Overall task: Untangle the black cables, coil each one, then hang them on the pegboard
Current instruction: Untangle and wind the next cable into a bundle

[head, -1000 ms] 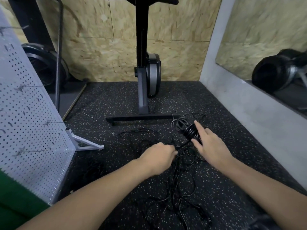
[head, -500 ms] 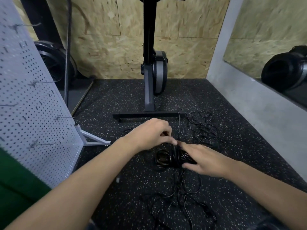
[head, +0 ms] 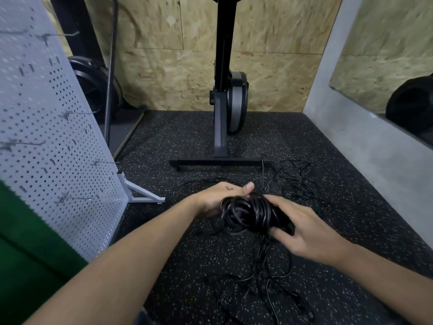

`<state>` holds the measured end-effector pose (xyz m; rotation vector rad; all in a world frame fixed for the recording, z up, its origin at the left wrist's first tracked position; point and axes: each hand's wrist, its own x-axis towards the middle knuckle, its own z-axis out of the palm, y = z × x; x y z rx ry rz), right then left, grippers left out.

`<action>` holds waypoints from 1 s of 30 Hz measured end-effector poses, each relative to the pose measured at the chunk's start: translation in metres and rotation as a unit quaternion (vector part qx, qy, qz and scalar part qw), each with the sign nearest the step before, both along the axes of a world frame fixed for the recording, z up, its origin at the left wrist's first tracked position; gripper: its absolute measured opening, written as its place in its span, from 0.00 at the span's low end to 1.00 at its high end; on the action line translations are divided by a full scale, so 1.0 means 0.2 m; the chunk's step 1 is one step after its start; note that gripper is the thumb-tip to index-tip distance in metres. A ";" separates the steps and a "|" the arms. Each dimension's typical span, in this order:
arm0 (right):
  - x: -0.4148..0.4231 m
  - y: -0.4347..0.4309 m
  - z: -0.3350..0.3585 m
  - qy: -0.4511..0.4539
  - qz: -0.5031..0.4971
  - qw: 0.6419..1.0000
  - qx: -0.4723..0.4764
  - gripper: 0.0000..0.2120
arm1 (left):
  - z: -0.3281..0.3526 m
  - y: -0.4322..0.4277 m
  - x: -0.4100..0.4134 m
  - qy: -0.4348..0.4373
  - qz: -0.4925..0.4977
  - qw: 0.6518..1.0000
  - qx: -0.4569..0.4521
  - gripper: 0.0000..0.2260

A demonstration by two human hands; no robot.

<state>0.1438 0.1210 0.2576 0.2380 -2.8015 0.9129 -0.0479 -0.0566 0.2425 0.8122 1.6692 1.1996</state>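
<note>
A thick bundle of coiled black cable [head: 248, 213] hangs just above the speckled floor between both hands. My left hand [head: 220, 197] holds its left side, palm turned up, thumb over the top. My right hand [head: 304, 233] grips the right side, fingers curled under it. Thin black cables [head: 264, 275] trail down from the bundle in a loose tangle on the floor toward me. More tangled cable [head: 295, 181] lies on the floor beyond the hands. The white pegboard [head: 46, 141] stands at the left, with several metal hooks [head: 75, 113] sticking out.
A black exercise machine [head: 225, 97] stands on its floor bar [head: 218, 162] right behind the cables. The pegboard's white foot [head: 143, 193] juts onto the floor. A grey ledge [head: 375, 156] runs along the right. A green surface [head: 28, 254] fills the lower left.
The right hand carried the cable bundle from the far floor back toward me. The left hand came up, turned palm up and took hold of the bundle's left side.
</note>
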 end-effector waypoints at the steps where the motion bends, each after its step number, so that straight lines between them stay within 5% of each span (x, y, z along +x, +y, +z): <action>1: 0.00 0.00 0.01 0.018 -0.023 0.999 -0.019 0.29 | -0.02 0.00 -0.01 -0.037 0.004 0.999 -0.001 0.17; 3: -0.01 0.02 0.01 0.044 -0.074 0.995 -0.051 0.27 | -0.06 -0.02 -0.04 -0.085 -0.001 0.996 -0.011 0.10; 5: -0.03 0.03 0.01 0.059 -0.121 0.990 -0.051 0.28 | -0.10 -0.02 -0.03 -0.079 0.010 0.996 -0.027 0.14; 7: -0.05 0.04 -0.01 0.056 -0.176 0.982 -0.050 0.27 | -0.10 0.00 0.00 0.049 0.007 0.997 -0.066 0.18; 10: -0.09 0.10 -0.03 0.023 -0.254 0.966 -0.044 0.32 | -0.07 0.02 0.09 0.272 -0.021 0.953 -0.133 0.18; 14: -0.08 0.24 -0.05 -0.075 -0.297 0.938 0.164 0.37 | 0.03 0.05 0.19 0.385 -0.056 0.910 -0.145 0.10; 16: -0.08 0.25 -0.07 -0.118 -0.286 0.918 0.246 0.37 | 0.11 0.06 0.25 0.489 -0.076 0.857 -0.143 0.12; 19: -0.11 0.21 -0.10 -0.124 -0.228 0.912 0.318 0.36 | 0.20 0.07 0.29 0.664 -0.102 0.730 -0.126 0.14; 22: -0.10 0.20 -0.09 -0.120 -0.166 0.920 0.335 0.36 | 0.25 0.05 0.27 0.721 -0.105 0.678 -0.095 0.14; 26: -0.07 0.20 -0.06 -0.097 -0.065 0.947 0.299 0.35 | 0.24 0.00 0.19 0.718 -0.040 0.694 -0.021 0.14; 30: -0.04 0.18 -0.07 -0.036 0.001 0.958 0.283 0.34 | 0.22 -0.02 0.12 0.600 -0.011 0.800 0.008 0.16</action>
